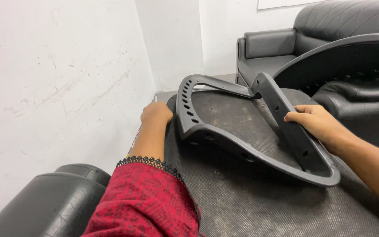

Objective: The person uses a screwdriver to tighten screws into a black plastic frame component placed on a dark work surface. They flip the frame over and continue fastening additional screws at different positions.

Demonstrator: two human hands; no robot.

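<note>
Seen from the head camera, a dark grey plastic chair-back frame is held tilted over a dark mat-covered work table. The frame is a curved, open loop with a row of small holes along its left rim and a straight central spine running from its upper edge down to its near right corner. Its lower rim rests on or just above the mat; contact cannot be told for certain, though a shadow lies directly beneath it.

The left hand is placed against the left outer rim of the frame, at the table's left edge. The fingers are curled over and hidden from view, so it cannot be told whether the rim is clasped or only pressed against. A red patterned sleeve with black lace trim covers the forearm.

The right hand is closed around the central spine of the frame, with the thumb on the near side and the fingers wrapped over the far side.

No containers are seen in this view; nothing lies inside the open loop of the frame except the bare mat behind it.

A black leather sofa stands beyond the table at the right, against a white wall. A second curved black chair part is seen behind the right hand. A black padded cushion lies at the lower left, beside the sleeve.
</note>
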